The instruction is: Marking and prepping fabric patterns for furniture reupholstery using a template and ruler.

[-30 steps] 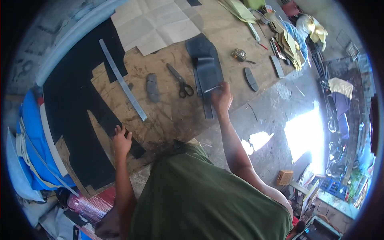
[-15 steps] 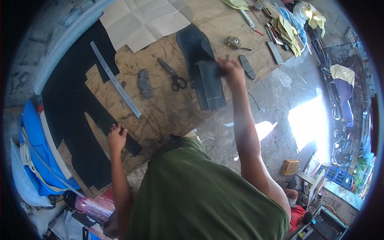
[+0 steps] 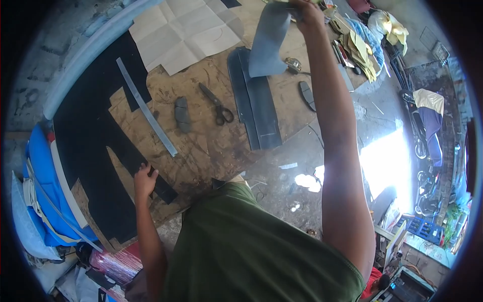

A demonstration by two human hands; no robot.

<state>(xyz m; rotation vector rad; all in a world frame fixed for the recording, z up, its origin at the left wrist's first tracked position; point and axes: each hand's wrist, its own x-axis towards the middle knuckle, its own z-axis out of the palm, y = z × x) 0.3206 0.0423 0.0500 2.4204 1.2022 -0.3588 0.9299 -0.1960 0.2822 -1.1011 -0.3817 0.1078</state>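
My left hand (image 3: pixel 146 179) rests with fingers apart on the narrow leg of a large black sheet (image 3: pixel 83 151). My right hand (image 3: pixel 307 15) is stretched to the far side of the worktable (image 3: pixel 181 186), gripping a grey-blue flexible piece (image 3: pixel 266 48) that hangs from it. Beneath that piece lie dark strips (image 3: pixel 256 116) on the table. To their left are scissors (image 3: pixel 219 108), a small grey pad (image 3: pixel 181 115) and a metal straightedge (image 3: pixel 146 108). A tape measure (image 3: pixel 293 64) and another dark pad (image 3: pixel 304 95) sit near my right arm.
Creased beige paper (image 3: pixel 183 35) lies at the back. Yellowish scraps and tools (image 3: pixel 359 50) crowd the far right. Blue padded pieces (image 3: pixel 37 186) are at the left. A person in red (image 3: pixel 373 282), partly hidden, is low at the right, near shelving (image 3: pixel 412 272).
My right hand has moved up and away, lifting the grey-blue piece off the dark strips toward the table's far edge. My left hand stays on the black sheet.
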